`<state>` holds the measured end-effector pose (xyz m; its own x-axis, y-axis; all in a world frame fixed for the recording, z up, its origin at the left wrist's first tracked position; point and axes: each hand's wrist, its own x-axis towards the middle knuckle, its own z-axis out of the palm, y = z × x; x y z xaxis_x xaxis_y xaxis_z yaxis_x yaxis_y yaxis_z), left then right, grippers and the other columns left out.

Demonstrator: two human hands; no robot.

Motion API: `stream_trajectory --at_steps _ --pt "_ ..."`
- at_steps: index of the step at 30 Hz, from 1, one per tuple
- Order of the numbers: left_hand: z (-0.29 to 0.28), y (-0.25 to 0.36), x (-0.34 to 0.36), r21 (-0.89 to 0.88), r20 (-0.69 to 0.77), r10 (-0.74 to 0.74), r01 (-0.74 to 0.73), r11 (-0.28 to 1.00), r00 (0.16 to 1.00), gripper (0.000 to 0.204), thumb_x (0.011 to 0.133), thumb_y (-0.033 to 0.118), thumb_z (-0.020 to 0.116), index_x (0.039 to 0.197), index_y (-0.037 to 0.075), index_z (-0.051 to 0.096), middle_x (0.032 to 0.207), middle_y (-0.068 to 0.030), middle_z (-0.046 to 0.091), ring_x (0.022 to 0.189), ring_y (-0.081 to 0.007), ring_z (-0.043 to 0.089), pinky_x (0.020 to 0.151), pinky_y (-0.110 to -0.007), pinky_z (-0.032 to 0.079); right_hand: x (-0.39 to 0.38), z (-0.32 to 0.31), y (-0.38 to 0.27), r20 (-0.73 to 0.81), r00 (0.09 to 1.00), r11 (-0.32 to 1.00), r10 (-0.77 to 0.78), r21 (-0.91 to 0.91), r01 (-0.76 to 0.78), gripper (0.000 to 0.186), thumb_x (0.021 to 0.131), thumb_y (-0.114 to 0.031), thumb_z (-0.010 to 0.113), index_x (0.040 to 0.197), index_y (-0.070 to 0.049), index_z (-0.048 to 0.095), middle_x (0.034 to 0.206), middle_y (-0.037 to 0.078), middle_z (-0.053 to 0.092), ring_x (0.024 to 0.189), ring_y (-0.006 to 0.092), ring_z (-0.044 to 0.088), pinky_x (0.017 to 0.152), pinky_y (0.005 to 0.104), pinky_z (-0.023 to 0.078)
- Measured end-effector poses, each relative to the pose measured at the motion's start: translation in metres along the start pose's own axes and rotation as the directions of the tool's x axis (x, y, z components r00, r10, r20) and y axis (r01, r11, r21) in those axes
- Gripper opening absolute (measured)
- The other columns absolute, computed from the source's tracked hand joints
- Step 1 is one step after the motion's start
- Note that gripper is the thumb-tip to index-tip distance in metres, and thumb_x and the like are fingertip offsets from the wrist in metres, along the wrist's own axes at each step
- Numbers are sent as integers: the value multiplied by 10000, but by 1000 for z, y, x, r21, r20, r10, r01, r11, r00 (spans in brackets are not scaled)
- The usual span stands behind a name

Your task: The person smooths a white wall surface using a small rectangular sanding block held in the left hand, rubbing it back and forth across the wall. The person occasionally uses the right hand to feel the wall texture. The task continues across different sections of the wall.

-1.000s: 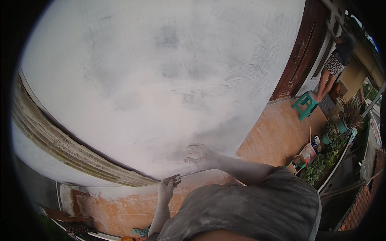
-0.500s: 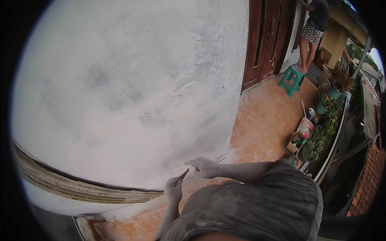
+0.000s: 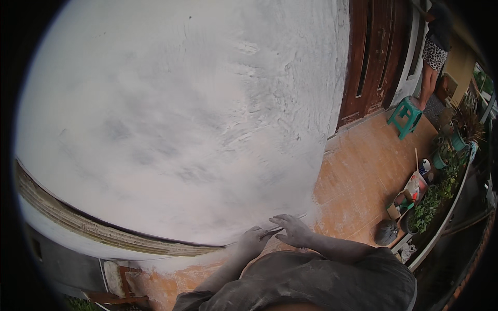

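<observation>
In front of my body, my left hand [image 3: 251, 241] is closed on a thin, flat, dark piece [image 3: 269, 233] whose exact kind I cannot make out. My right hand [image 3: 293, 231] is just beside it, fingers stretched and apart around the free end; whether they touch it is unclear. Pale dust coats both hands and forearms. Close ahead of them rises a white wall [image 3: 171, 140], with grey smudged patches and rough, ridged plaster toward its right edge.
A ridged ledge [image 3: 104, 231] runs along the wall's lower left. To the right lies an orange tiled floor [image 3: 358, 176]. A person [image 3: 434, 52] stands on a green stool [image 3: 405, 116] by a brown door [image 3: 374, 57]. A box of tools [image 3: 407, 194] and potted plants [image 3: 428, 207] line the right edge.
My hands have come together, the left rising to the right and the dark piece now lying flatter between them. My view has shifted, so the door, stool and plants appear further right.
</observation>
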<state>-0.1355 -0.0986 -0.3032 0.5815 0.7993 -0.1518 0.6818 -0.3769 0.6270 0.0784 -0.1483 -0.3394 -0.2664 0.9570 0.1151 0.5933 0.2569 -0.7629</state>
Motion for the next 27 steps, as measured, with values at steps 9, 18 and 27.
stream_trajectory --at_steps 9,18,27 --pt "-42 37 9 -445 -133 44 -99 890 990 274 879 138 776 1119 33 697 1054 -119 759 993 -256 729 872 -395 553 11 -24 -39 -44 971 922 234 328 -208 414 926 -139 736 1314 -72 607 1034 98 739 988 236 707 907 372 551" --pt "-117 -40 -51 -183 -142 337 -359 915 931 134 885 105 758 975 13 721 965 -129 747 861 -297 733 757 -389 583 56 20 -99 94 991 840 93 528 -129 271 936 -157 737 1167 -87 614 1052 97 700 1065 207 663 912 381 528" --pt "-182 -152 -142 -165 -556 223 -369 915 801 276 817 24 782 1069 20 668 982 -115 762 878 -248 732 848 -382 562 131 121 -231 21 997 983 -69 169 65 415 989 -155 646 1398 -113 589 1232 137 639 1158 304 612 990 396 494"
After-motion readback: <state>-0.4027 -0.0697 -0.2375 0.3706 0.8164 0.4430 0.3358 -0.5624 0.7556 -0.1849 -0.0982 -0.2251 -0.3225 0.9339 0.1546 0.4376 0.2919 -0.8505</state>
